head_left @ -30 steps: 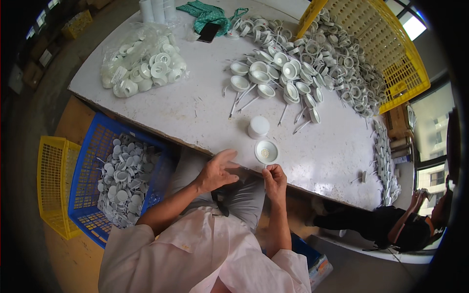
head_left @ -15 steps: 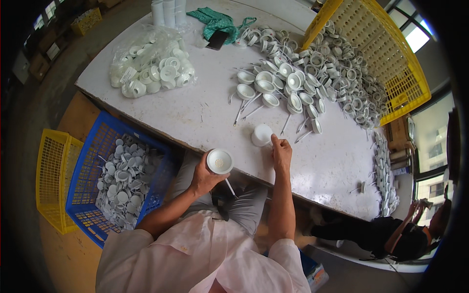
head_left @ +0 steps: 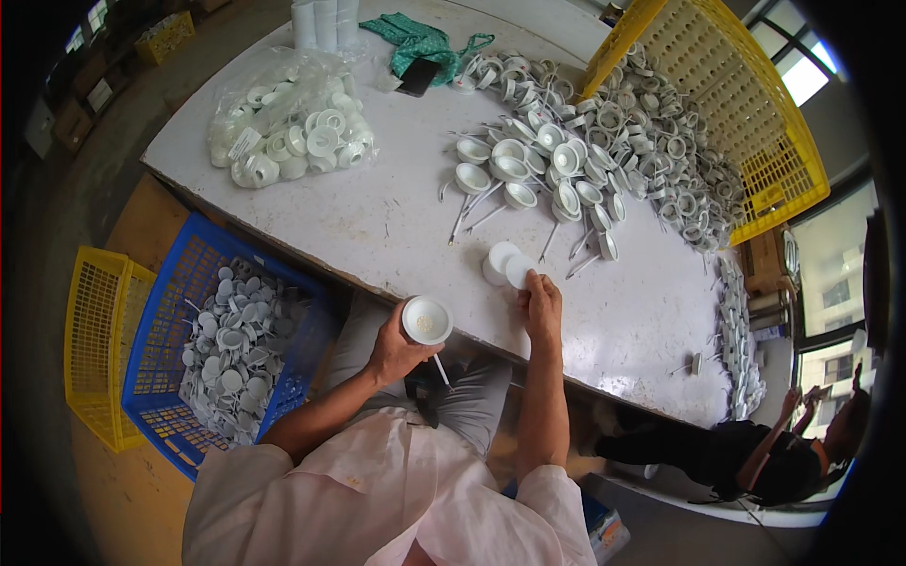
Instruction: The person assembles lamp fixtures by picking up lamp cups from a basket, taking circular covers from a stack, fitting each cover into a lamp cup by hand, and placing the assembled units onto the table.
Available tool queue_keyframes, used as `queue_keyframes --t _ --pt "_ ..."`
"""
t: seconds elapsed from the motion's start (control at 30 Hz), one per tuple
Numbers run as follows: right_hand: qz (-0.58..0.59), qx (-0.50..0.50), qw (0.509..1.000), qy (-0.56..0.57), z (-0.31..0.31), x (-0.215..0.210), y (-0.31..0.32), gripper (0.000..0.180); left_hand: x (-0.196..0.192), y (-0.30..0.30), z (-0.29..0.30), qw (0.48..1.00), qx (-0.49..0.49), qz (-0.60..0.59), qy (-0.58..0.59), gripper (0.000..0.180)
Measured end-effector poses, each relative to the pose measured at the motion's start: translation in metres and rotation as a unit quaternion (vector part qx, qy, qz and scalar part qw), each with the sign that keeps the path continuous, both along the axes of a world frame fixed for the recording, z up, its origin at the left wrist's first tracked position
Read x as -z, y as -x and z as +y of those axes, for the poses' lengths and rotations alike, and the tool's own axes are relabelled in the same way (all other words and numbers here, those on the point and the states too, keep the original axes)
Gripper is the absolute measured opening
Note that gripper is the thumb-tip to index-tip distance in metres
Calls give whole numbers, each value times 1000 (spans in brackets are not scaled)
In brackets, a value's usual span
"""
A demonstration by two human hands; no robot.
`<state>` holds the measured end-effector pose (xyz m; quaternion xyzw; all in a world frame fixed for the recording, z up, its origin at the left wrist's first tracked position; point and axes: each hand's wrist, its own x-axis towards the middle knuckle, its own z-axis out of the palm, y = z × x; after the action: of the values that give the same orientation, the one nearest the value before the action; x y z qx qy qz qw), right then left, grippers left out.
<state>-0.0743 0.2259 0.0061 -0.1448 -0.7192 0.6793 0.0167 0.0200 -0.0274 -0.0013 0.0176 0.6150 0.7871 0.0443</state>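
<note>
Part-way through one piece, judging by how things lie on and around the worktop (head_left: 406,222). Gripping a white cup (head_left: 429,318) from the side and below in the left hand (head_left: 391,353), just off the near edge, with its mouth upward and a thin white lead (head_left: 442,370) hanging down. Pinching a thin white disc (head_left: 518,271) by its edge in the right hand (head_left: 542,307), over the worktop and overlapping a short, round white stack (head_left: 497,261); impossible to tell whether fully clear of it.

Done, by the look of it: picking up the cup and getting hold of the disc. Not yet brought together, with the cup open and small pale dots visible inside.

Probably finished with: many flat-faced white parts (head_left: 231,354) in the blue basket (head_left: 159,349) at the left. Probably left to handle: a cluster of open cups (head_left: 511,168) with leads, and, beyond, a much larger heap of ring-like fittings (head_left: 651,141).
</note>
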Motion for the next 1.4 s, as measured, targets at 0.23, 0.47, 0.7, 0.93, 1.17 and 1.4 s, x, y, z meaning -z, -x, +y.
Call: queue_keyframes --t 0.23,0.47,0.7,0.93,1.17,1.4 --pt "23 4 969 247 -21 -24 -42 15 -11 10 1 998 31 1 55 70" --pt "24 1 965 263 -37 -25 -64 9 -22 22 8 984 37 70 162 76" --pt "379 -92 848 -360 -58 -30 -90 35 -16 27 10 988 104 32 105 72" --pt "385 -150 805 -425 -71 -26 -96 55 -19 26 7 983 176 32 -26 65" --pt "404 -154 787 -440 -75 -30 -93 56 -25 28 8 989 142 -15 46 52" --pt "412 -163 779 -444 -75 -30 -94 60 -19 25 9 990 129 5 51 48"
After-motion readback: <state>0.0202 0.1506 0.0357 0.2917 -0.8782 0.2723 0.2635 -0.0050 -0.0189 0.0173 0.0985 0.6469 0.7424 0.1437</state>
